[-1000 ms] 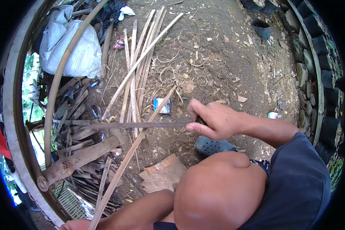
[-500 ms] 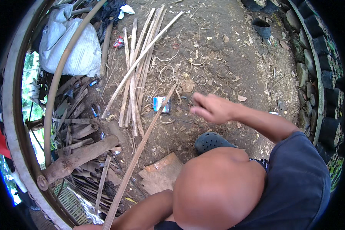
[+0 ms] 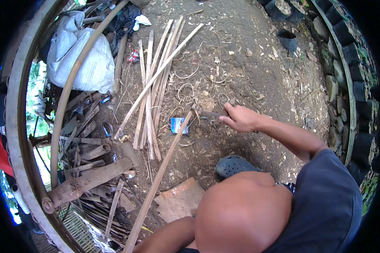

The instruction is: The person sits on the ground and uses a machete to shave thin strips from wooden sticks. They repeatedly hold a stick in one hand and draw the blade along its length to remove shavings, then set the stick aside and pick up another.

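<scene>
A long bamboo strip [image 3: 159, 179] slants up from the lower edge, its far end above the littered ground. My left hand [image 3: 135, 249] is at the strip's near end, its fingers mostly cut off by the frame, and the strip appears held there. My right hand [image 3: 242, 119] is closed to the right of the far end. From it a dark, blurred knife blade [image 3: 211, 113] points left toward the strip's tip; the handle is hidden in my fingers. My bent bare knee [image 3: 240, 208] and a dark clog [image 3: 234, 166] are below.
Several split bamboo strips [image 3: 150, 97] lie crossed beyond, near curled shavings [image 3: 185, 92] and a blue packet [image 3: 179, 125]. At left are a white sack [image 3: 82, 63], a log [image 3: 90, 177] and scrap sticks. A flat brown piece [image 3: 179, 200] lies near my knee. Black plant bags [image 3: 354, 57] line the right.
My right hand has moved right, away from the strip's tip, and the dark blade now shows between them. The strip's near end has shifted slightly right. The whole view has tilted a little.
</scene>
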The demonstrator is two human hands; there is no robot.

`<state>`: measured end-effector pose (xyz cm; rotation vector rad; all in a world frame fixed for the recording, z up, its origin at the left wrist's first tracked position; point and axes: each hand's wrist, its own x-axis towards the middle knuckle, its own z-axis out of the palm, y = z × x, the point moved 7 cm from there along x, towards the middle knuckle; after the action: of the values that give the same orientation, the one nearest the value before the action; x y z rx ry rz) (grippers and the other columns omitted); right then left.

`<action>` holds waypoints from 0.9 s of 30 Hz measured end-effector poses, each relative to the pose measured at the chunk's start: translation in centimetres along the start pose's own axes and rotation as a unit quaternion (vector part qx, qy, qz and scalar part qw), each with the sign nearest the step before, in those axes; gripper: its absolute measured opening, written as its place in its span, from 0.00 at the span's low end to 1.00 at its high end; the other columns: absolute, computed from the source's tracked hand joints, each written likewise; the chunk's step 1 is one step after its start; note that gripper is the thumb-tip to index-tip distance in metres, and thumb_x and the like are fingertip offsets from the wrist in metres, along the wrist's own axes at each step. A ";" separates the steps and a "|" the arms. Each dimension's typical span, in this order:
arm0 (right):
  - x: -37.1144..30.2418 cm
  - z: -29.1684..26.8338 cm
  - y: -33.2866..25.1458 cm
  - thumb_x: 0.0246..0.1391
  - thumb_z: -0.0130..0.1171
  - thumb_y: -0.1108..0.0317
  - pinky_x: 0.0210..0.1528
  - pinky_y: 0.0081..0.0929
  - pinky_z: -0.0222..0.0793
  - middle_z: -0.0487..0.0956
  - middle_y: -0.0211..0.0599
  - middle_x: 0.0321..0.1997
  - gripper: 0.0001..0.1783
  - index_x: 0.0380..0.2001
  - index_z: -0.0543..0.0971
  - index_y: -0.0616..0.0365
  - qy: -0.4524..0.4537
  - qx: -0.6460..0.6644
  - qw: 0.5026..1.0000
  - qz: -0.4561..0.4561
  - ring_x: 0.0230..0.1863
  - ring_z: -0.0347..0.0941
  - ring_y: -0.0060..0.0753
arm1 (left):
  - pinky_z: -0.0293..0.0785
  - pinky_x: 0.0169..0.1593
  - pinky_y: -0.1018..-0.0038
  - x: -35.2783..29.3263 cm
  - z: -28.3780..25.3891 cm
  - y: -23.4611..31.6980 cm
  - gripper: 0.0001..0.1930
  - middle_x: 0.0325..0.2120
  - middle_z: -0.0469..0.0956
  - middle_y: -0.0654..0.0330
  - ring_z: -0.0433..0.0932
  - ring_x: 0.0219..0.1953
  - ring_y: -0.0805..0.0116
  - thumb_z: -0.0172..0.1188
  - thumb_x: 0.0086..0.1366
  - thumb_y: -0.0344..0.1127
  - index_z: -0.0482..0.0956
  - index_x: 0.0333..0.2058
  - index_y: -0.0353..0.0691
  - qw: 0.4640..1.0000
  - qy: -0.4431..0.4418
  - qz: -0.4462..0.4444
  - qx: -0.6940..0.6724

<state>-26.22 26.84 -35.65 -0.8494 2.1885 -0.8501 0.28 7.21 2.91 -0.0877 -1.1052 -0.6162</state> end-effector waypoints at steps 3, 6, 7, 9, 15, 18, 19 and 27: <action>-1.6 0.7 -0.8 0.71 0.51 0.46 0.32 0.53 0.66 0.73 0.53 0.21 0.25 0.41 0.65 0.61 -0.085 0.092 0.991 -0.043 0.26 0.73 0.62 | 0.46 0.15 0.87 0.1 -0.3 -0.4 0.25 0.16 0.53 0.78 0.52 0.12 0.86 0.43 0.78 0.61 0.67 0.24 0.55 1.000 -0.011 -0.013 0.013; -4.6 -0.1 -3.1 0.71 0.52 0.47 0.29 0.49 0.64 0.70 0.48 0.19 0.23 0.40 0.64 0.58 -0.034 0.159 0.976 -0.143 0.23 0.71 0.56 | 0.46 0.15 0.87 0.5 -0.3 -0.9 0.25 0.16 0.53 0.79 0.52 0.12 0.86 0.43 0.78 0.61 0.67 0.23 0.55 0.999 -0.025 -0.021 -0.008; -4.9 -0.2 -3.6 0.71 0.53 0.48 0.28 0.48 0.62 0.70 0.45 0.18 0.22 0.40 0.65 0.57 -0.015 0.174 0.972 -0.156 0.23 0.71 0.53 | 0.46 0.15 0.87 0.6 -0.3 -1.0 0.25 0.16 0.53 0.79 0.52 0.12 0.86 0.43 0.78 0.61 0.67 0.23 0.55 0.999 -0.029 -0.020 -0.011; -4.4 0.4 -4.1 0.71 0.52 0.48 0.29 0.49 0.62 0.70 0.46 0.19 0.21 0.40 0.65 0.57 -0.016 0.180 0.977 -0.113 0.23 0.71 0.54 | 0.47 0.15 0.87 0.5 -0.4 -1.0 0.26 0.16 0.54 0.79 0.53 0.13 0.86 0.43 0.78 0.61 0.67 0.23 0.55 0.999 -0.034 -0.018 -0.018; -2.6 1.5 -7.2 0.71 0.52 0.49 0.29 0.51 0.64 0.72 0.50 0.19 0.21 0.40 0.65 0.58 -0.027 0.144 0.986 -0.076 0.23 0.72 0.60 | 0.48 0.16 0.87 0.0 -0.9 -0.2 0.26 0.16 0.53 0.78 0.53 0.13 0.86 0.42 0.79 0.59 0.69 0.23 0.53 0.995 -0.039 -0.020 -0.087; -4.1 1.0 -9.0 0.70 0.54 0.49 0.27 0.51 0.64 0.71 0.49 0.18 0.21 0.40 0.65 0.57 -0.035 0.159 0.978 -0.128 0.23 0.72 0.59 | 0.49 0.16 0.88 0.1 -0.9 -0.6 0.25 0.16 0.53 0.78 0.54 0.13 0.86 0.43 0.79 0.58 0.70 0.23 0.52 0.995 -0.058 -0.021 -0.082; -4.5 0.8 -9.4 0.70 0.55 0.49 0.26 0.51 0.64 0.71 0.48 0.18 0.21 0.40 0.65 0.57 -0.041 0.147 0.978 -0.144 0.22 0.72 0.59 | 0.49 0.16 0.88 0.2 -0.9 -0.9 0.25 0.16 0.53 0.78 0.54 0.13 0.86 0.43 0.79 0.58 0.70 0.24 0.52 0.994 -0.063 -0.023 -0.090; -2.3 1.1 -7.4 0.70 0.55 0.52 0.29 0.51 0.64 0.71 0.49 0.20 0.20 0.38 0.65 0.58 -0.019 0.128 0.989 -0.075 0.24 0.72 0.58 | 0.49 0.16 0.87 -0.3 -1.2 -0.4 0.25 0.17 0.55 0.76 0.54 0.15 0.84 0.43 0.79 0.58 0.71 0.26 0.49 0.984 -0.091 -0.043 -0.149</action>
<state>-21.59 23.83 -30.13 -0.9003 1.9470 -1.1505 0.96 6.60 2.05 -0.3629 -1.1909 -0.8621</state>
